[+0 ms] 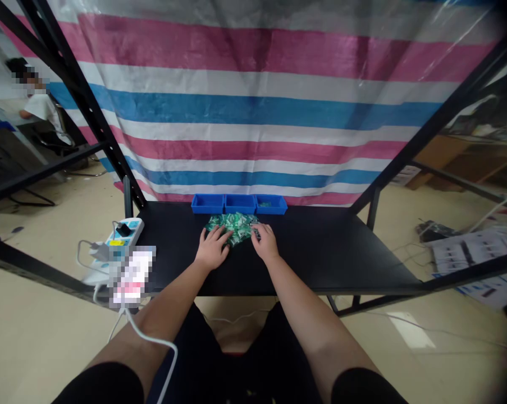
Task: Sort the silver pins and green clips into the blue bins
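Note:
A pile of small shiny green packets (236, 221) lies in the middle of the black tabletop; their exact kind is too small to make out. My left hand (213, 248) rests palm down on the pile's near left side, fingers spread over the packets. At the right edge of the pile is my right hand (265, 242), its fingers bent and the thumb apart from them, touching the packets. Just behind the pile stand three joined blue trays, the left tray (208, 210), the middle tray (240, 210) and the right tray (278, 209). A few green pieces lie in the right one.
At the table's (320, 258) left end are a white power strip (131, 230) with plugs and a lit phone (133, 275) on a white cable (152, 338). A striped sheet (257, 109) hangs behind, between black metal posts. Another person (42, 109) sits far left.

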{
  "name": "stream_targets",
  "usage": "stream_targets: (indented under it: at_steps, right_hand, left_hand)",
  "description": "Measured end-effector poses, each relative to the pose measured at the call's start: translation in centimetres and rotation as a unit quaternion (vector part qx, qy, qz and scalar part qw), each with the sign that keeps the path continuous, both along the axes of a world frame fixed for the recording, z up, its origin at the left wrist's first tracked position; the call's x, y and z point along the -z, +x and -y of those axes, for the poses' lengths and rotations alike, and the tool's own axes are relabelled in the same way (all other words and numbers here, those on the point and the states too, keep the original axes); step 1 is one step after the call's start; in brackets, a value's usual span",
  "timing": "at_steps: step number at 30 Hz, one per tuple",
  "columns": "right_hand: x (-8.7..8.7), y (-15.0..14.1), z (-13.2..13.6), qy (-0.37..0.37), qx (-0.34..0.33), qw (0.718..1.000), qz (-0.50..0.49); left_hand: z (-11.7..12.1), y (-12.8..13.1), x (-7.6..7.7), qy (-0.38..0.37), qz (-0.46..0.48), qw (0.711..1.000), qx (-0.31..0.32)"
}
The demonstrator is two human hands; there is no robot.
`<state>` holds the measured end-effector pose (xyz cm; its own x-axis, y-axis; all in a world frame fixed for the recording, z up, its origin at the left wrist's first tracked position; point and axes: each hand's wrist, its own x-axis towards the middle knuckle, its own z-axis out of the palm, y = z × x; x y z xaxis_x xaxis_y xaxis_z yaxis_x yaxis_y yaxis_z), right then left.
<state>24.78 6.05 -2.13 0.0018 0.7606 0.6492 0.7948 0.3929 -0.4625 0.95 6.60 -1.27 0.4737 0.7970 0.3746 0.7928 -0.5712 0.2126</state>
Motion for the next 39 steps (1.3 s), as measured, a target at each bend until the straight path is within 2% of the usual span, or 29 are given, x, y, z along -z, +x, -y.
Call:
stream_targets:
  at_steps: [5,8,12,18,21,25,27,30,35,39]
  right_hand:
    - [-0.1,0.6,0.0,0.017,0.019,0.996,-0.082]
    - [-0.7,1.8,-0.9,0.027,0.049,0.993,-0.1]
    - [-2.3,4.5,-3.8,0.049,0.093,0.991,-0.083]
    - [-4.6,7.6,-8.9,0.024,0.126,0.992,0.013]
    - [-4.4,8.1,-10.8,-0.021,0.14,0.988,0.062]
    - [-2.9,8.6,-12.2,-0.134,0.144,0.973,0.122]
    - [-2.2,8.9,-12.4,-0.165,0.135,0.967,0.136]
    - [-1.8,9.5,-12.4,-0.168,0.102,0.969,0.147]
    - [-2.3,10.1,-12.5,-0.151,0.04,0.975,0.156]
    - [-2.6,10.1,-12.6,-0.181,0.05,0.968,0.169]
  left_hand:
    - [-0.2,0.0,0.1,-0.019,0.011,1.0,0.003]
    - [0.1,0.1,-0.2,-0.014,0.028,0.999,-0.006]
    - [0.2,0.1,-0.4,-0.018,0.036,0.999,-0.009]
    - [0.1,0.0,-0.4,-0.032,0.036,0.999,-0.009]
    - [0.1,0.0,-0.3,-0.027,0.044,0.999,-0.007]
    - [0.0,0.0,-0.1,-0.023,0.048,0.999,-0.003]
    - [-0.1,0.0,-0.1,-0.022,0.049,0.999,-0.001]
    - [-0.1,0.0,0.0,-0.021,0.051,0.998,-0.002]
    - [-0.1,0.0,-0.1,-0.024,0.047,0.999,-0.003]
    - [-0.1,0.0,0.0,-0.02,0.047,0.999,-0.002]
